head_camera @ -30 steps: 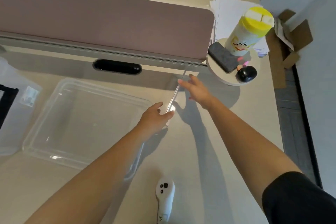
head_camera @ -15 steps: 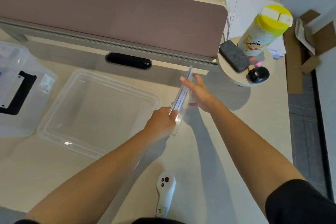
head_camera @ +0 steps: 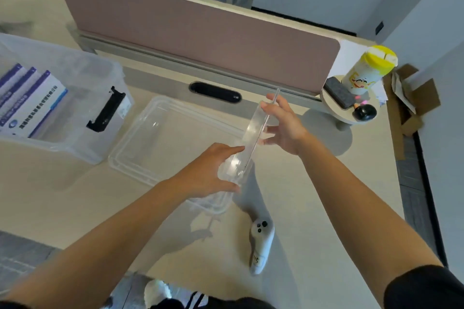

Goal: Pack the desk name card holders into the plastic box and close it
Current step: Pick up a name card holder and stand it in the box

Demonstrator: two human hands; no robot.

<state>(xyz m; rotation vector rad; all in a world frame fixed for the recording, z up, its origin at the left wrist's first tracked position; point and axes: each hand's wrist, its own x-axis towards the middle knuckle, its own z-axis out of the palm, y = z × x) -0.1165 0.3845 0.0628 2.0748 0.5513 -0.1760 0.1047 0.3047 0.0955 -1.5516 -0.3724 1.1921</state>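
A clear acrylic name card holder (head_camera: 253, 133) is held edge-on in the air above the desk. My right hand (head_camera: 283, 123) grips its far end and my left hand (head_camera: 213, 170) grips its near end. Below and to the left of it the clear box lid (head_camera: 140, 148) lies flat on the desk. At the far left stands the clear plastic box (head_camera: 82, 98) with a black latch, holding several name card holders (head_camera: 27, 100) with blue and white cards upright inside.
A pink divider panel (head_camera: 200, 30) runs along the back of the desk. A round stand (head_camera: 336, 110) at the right carries a yellow-lidded canister (head_camera: 366, 70), a dark phone and a black object. A white controller (head_camera: 261, 243) lies near the front edge.
Both hands lifted the holder off the desk and carried it slightly left, over the lid's right edge. The view swung left, bringing the plastic box into sight.
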